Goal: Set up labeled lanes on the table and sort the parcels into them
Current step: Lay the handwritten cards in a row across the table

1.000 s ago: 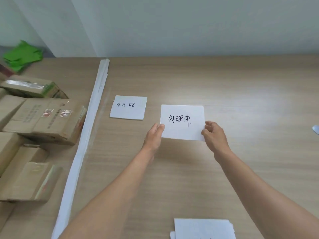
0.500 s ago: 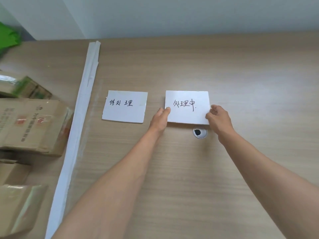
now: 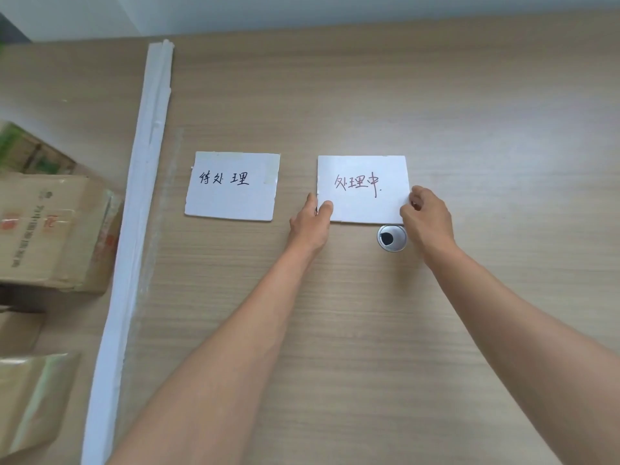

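Two white label cards with handwritten characters lie side by side on the wooden table. The left card lies flat by itself. The right card is held at both lower corners: my left hand pinches its lower left corner with the thumb on top, and my right hand pinches its lower right corner. Brown cardboard parcels are stacked at the left, beyond a long white strip.
The white strip runs from the far edge toward me and separates the parcels from the cards. A round metal cable grommet sits in the table just below the right card. More parcels lie at the lower left. A pale wall stands behind.
Both hands carried the right card farther from me, to the right of the left card and level with it. The view shifted forward, and the grommet came into sight.
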A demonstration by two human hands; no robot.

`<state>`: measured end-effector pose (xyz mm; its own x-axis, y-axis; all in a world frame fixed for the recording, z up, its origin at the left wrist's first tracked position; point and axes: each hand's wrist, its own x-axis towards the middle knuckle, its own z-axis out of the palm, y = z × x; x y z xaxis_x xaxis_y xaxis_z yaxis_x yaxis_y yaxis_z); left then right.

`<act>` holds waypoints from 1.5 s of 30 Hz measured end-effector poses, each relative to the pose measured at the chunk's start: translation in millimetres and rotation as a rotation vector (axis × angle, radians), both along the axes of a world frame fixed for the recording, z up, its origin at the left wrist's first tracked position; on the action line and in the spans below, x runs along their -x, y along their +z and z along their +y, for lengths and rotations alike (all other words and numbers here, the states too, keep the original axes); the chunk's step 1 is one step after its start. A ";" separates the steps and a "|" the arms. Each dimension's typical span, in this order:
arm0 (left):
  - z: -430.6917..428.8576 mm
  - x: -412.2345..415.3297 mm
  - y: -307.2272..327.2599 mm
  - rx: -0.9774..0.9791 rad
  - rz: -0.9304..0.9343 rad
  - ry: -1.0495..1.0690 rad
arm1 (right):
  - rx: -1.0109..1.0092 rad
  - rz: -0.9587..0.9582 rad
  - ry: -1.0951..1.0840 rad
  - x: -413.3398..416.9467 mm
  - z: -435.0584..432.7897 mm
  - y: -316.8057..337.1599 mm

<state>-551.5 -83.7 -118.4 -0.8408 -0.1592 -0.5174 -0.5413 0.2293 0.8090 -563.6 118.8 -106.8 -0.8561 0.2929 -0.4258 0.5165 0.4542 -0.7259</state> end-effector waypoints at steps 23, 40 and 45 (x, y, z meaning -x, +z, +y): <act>28.6 -166.0 70.2 -0.092 0.049 0.040 | 0.186 0.053 -0.050 -169.7 47.5 58.3; 90.1 -469.5 61.2 -0.010 -0.174 -0.013 | 0.165 -0.059 0.051 -443.1 116.6 46.4; 99.4 -508.3 37.4 -0.005 -0.194 -0.022 | 0.137 -0.129 0.085 -492.4 127.8 43.7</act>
